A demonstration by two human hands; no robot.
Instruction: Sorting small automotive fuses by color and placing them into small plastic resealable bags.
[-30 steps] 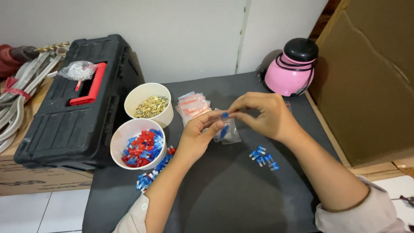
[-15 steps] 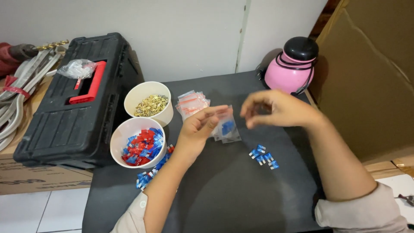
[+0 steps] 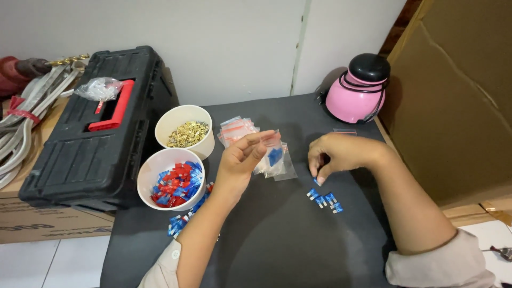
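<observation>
Blue connectors near the white bowl: right hand, moved down from the bag, now pinches one, while left hand grips the small clear bag.

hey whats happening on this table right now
A person sits at a dark mat. Their left hand holds up a small clear plastic zip bag with blue pieces inside. Their right hand reaches down, fingertips on a little cluster of blue plastic connectors lying on the mat. Beside the left arm stand two white paper cups, one with red and blue connectors, one with brass bits.
</observation>
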